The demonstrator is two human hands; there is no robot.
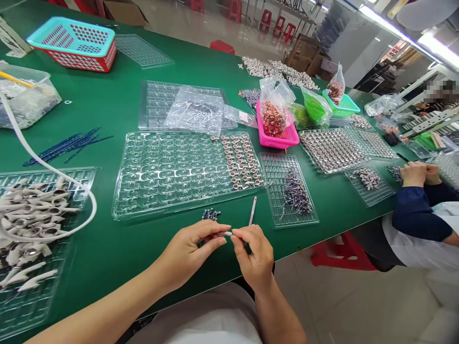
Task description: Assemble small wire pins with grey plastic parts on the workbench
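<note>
Near the table's front edge, my left hand (193, 251) pinches a small white part (227, 233) between thumb and fingers. My right hand (254, 251) is closed at the part's right end, its fingertips on something tiny and dark, mostly hidden. A slim tweezer-like tool (253, 210) sticks up beyond my right hand; its lower end is hidden by the fingers. Just above my left hand lies a small pile of dark pieces (211, 215). Behind stands a large clear tray (172, 167), with white parts holding copper-coloured rings (242, 160) in its right columns.
A tray of white shells (32, 215) and a white cable (93, 203) are at the left. To the right are a tray of thin dark parts (297, 191), a pink basket (278, 142) and a co-worker's hands (419, 173). A red-and-blue basket (77, 59) stands at the back left.
</note>
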